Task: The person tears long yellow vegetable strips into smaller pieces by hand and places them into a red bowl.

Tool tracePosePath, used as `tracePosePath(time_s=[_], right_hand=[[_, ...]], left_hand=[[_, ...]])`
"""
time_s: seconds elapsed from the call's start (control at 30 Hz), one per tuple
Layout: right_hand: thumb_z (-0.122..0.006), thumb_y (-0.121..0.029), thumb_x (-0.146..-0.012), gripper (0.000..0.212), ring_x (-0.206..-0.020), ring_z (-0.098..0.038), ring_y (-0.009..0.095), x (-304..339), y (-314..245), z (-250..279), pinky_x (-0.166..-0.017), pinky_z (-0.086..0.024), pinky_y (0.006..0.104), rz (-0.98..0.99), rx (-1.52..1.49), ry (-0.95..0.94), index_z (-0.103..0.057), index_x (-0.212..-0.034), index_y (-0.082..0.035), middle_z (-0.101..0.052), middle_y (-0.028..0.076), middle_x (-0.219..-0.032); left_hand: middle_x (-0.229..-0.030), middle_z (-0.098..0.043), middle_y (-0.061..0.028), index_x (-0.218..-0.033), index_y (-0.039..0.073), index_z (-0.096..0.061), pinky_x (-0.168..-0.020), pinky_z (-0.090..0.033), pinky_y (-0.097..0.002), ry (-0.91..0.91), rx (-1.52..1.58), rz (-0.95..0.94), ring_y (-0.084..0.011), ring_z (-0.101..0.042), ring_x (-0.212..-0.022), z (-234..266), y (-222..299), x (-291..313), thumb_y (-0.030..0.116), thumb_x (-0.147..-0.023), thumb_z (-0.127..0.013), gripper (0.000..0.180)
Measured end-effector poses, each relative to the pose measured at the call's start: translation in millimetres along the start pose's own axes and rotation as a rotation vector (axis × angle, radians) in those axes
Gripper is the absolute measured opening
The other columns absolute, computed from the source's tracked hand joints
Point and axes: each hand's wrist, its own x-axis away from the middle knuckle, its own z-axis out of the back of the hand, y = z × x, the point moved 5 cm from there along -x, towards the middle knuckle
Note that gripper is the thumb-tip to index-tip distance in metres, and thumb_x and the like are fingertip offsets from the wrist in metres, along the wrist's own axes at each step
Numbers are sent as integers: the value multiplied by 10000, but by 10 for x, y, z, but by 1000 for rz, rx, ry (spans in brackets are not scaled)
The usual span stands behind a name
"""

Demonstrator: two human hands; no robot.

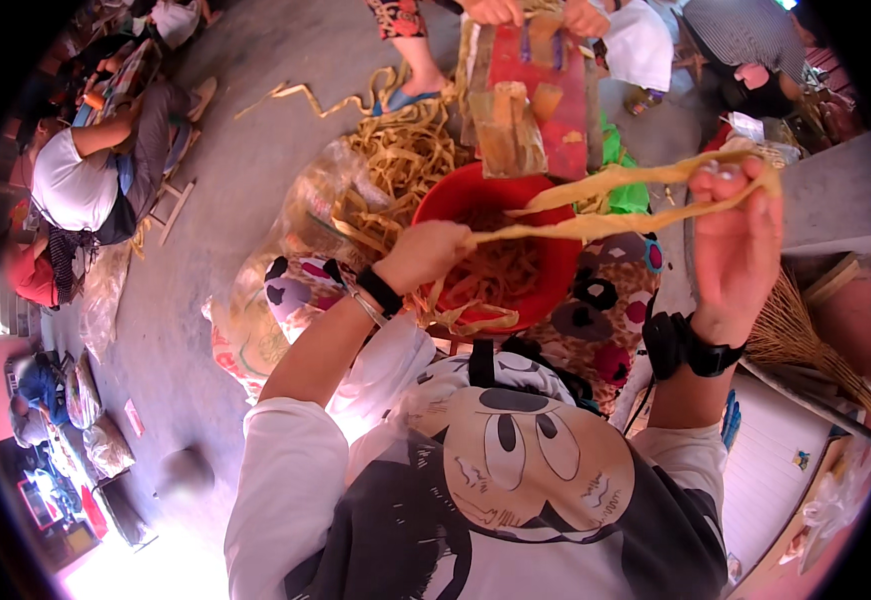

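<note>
A long, flat, yellowish strip (605, 222) stretches across a red bucket (561, 275) in front of me. My left hand (425, 252) is closed on one end of it, over the bucket's left side. Raised at the right, my right hand (740, 245) has the strip looped around its fingers, and a second length runs back toward the bucket. I cannot make out the kind of material. More tangled strips (500, 280) lie inside the bucket and hang over its near rim. A large heap of similar strips (405, 160) spills out of a clear plastic bag (305, 215) beside it.
Beyond the bucket, another person's hands (495, 12) rest at a red board (570, 110) with yellowish blocks. A green bag (620, 170) lies right of the bucket. A twig broom (805, 340) leans at the right. Other people sit at the left, including one in a white shirt (75, 185).
</note>
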Motion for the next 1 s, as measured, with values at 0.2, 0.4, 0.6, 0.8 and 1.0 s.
tracePosePath(time_s=[0.2,0.4,0.6,0.8,1.0], right_hand=[[-444,-141,-863,249,-844,-554,160,222,497,52,-799,-407,293,-335,448,57,-525,-1044,10,-592,82,-877],[-482,-152,-829,249,-806,-571,155,790,1457,357,-720,-433,254,-801,827,-229,-534,-980,39,-606,93,-859],[-557,-154,-785,271,-763,-578,174,1060,1746,221,-682,-445,267,-846,762,-268,-525,-983,28,-605,118,-830],[-551,-135,-790,251,-743,-564,153,978,1688,85,-667,-440,254,-877,779,-354,-522,-980,26,-590,98,-795],[-541,-102,-795,214,-752,-548,111,930,1518,170,-659,-434,240,-856,656,-236,-523,-961,33,-585,65,-785]], left_hand=[[-736,-560,-192,-834,22,-529,-625,-430,-397,392,393,112,-360,-540,-738,350,-95,-27,123,-761,-520,125],[-830,-557,-162,-923,-24,-523,-690,-435,-381,565,-144,-224,-313,-545,-789,228,116,200,182,-727,-582,290],[-881,-527,-181,-814,-4,-531,-721,-388,-415,-302,-86,136,-312,-507,-884,-672,121,459,343,-652,-653,402],[-724,-564,-152,-830,44,-537,-596,-405,-334,-136,-315,-101,-249,-565,-666,-1169,206,384,258,-727,-565,240],[-752,-578,-141,-889,41,-547,-638,-452,-355,-91,405,-99,-283,-579,-706,-352,-94,397,146,-757,-501,175]])
